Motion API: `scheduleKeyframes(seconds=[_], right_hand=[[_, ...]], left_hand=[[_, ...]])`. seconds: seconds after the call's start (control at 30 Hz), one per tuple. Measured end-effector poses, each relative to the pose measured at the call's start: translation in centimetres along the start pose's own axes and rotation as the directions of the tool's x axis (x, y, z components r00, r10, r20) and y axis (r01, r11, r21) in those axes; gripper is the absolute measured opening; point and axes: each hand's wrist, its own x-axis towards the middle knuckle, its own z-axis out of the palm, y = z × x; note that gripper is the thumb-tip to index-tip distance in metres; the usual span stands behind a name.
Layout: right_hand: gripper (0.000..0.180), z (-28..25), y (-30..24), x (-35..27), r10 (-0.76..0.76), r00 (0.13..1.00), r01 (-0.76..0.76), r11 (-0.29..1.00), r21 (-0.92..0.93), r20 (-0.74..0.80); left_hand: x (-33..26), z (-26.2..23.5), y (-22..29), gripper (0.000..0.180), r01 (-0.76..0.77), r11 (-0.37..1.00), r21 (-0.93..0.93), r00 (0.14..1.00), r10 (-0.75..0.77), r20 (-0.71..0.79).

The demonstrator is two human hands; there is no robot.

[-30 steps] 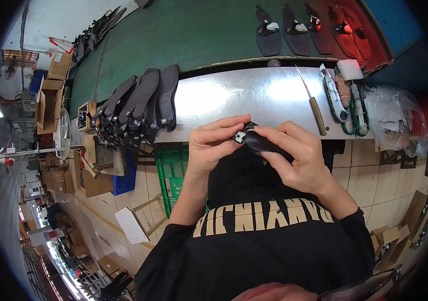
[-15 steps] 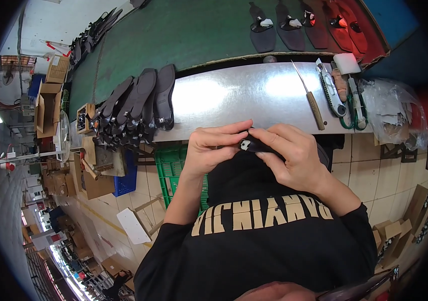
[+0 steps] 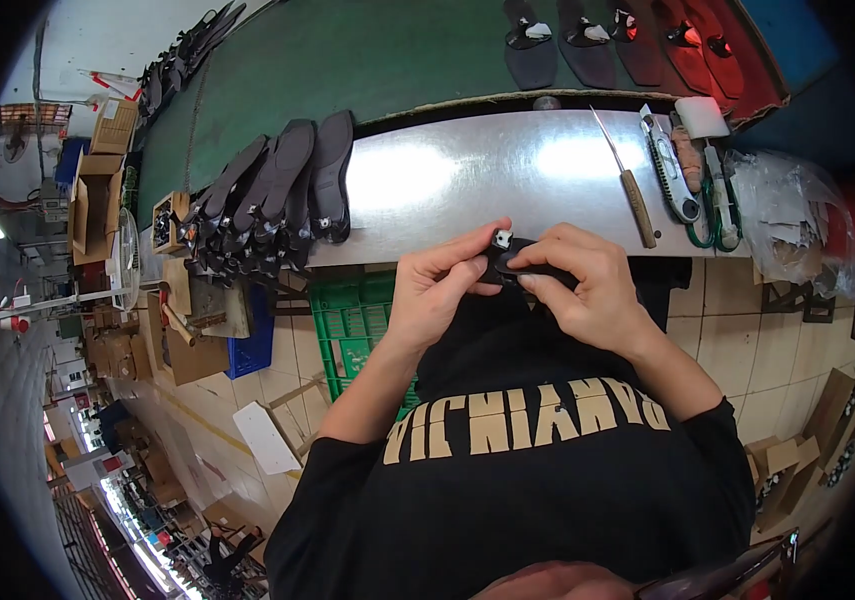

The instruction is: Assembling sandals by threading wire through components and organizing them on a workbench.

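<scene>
A black sandal (image 3: 537, 262) with a small silver-white ornament is held between my two hands at the near edge of the metal worktop. Fingers and thumb of my left hand (image 3: 444, 275) close on its strap end, the ornament showing just above the fingertips. My right hand (image 3: 580, 280) pinches the sandal from the other side and hides much of it. To the left, several dark sandals (image 3: 287, 180) lie in an overlapping row with their ornamented straps toward me. An awl with a wooden handle (image 3: 636, 208) rests on the worktop beyond my right hand.
Right of the awl lie a utility knife (image 3: 669, 165), green-handled scissors (image 3: 703, 235) and a white-headed brush (image 3: 701, 118). A clear plastic bag (image 3: 792, 220) hangs at the right end. More sandals (image 3: 585, 45) stand on the green belt (image 3: 397, 60). Beneath the worktop is a green crate (image 3: 352, 320).
The sandal has been turned and raised slightly, so its ornament now points up. My left hand has shifted right and its fingers have curled around the strap end.
</scene>
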Motion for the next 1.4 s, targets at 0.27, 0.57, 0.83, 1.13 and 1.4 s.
scheduleKeyframes(seconds=[0.27, 0.57, 0.83, 1.13, 1.4], right_hand=[[0.02, -0.2, 0.5, 0.3, -0.146, 0.986, 0.159, 0.969, -0.189, 0.079], [0.028, 0.3, 1.2, 0.2, -0.068, 0.993, 0.077, 0.993, -0.086, 0.1], [0.023, 1.6, 1.9, -0.3, -0.28, 0.957, 0.258, 0.942, -0.213, -0.078], [0.027, 1.8, 1.4, -0.1, -0.269, 0.935, 0.232, 0.957, -0.171, -0.232], [0.015, 2.1, 2.4, -0.9, -0.183, 0.966, 0.151, 0.973, -0.177, -0.183]], left_hand=[[0.5, -0.9, -1.2, 0.039, 0.022, 1.0, 0.004, 1.0, -0.022, -0.005], [0.9, -0.5, -1.0, 0.04, -0.014, 0.996, 0.083, 0.999, 0.017, -0.032], [1.0, -1.2, 0.0, 0.039, 0.13, 0.985, -0.115, 0.989, -0.137, -0.056], [1.0, -1.4, 0.1, 0.041, 0.229, 0.968, -0.104, 0.973, -0.225, 0.05], [0.6, -0.4, -1.7, 0.027, 0.242, 0.97, 0.019, 0.969, -0.242, 0.048]])
